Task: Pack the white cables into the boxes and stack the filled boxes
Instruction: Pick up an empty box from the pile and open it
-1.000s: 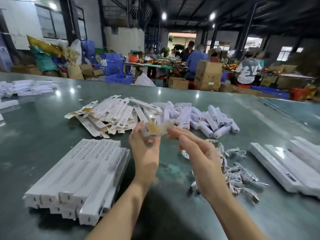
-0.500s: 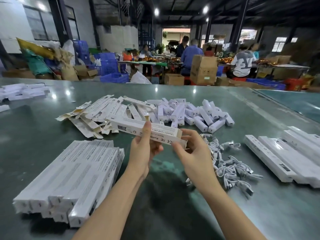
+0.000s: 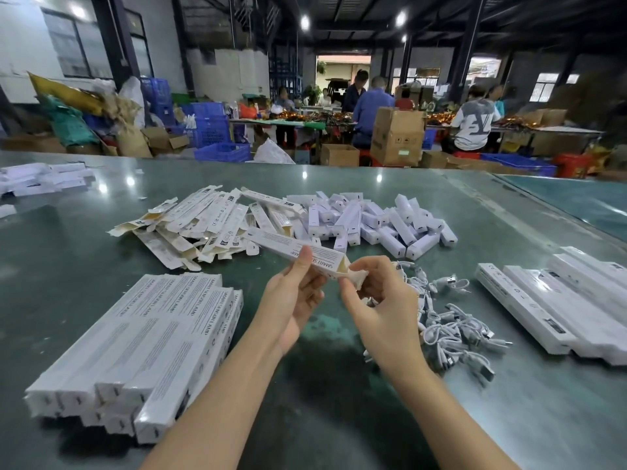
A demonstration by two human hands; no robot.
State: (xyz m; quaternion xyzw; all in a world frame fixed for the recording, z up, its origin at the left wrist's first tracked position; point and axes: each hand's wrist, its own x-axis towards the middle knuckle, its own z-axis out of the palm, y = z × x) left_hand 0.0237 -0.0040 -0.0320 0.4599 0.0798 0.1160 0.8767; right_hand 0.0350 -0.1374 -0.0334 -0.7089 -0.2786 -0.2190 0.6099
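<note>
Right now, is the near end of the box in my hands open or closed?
Open. The long white box shows its hollow brown end, and the right hand pinches its flap folded outward.

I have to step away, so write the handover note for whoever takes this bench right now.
Left hand grips a long white box near its open end. Right hand pinches that end's flap; I cannot tell if a cable is inside yet.
Loose white cables lie in a heap right of the hands.
Flat unfilled boxes lie piled behind the hands, small white boxes beside them.
Done: a stack of closed boxes at left.
More long boxes lie at right.
Left: finish this box, stack it, then pack the remaining cables.
</note>
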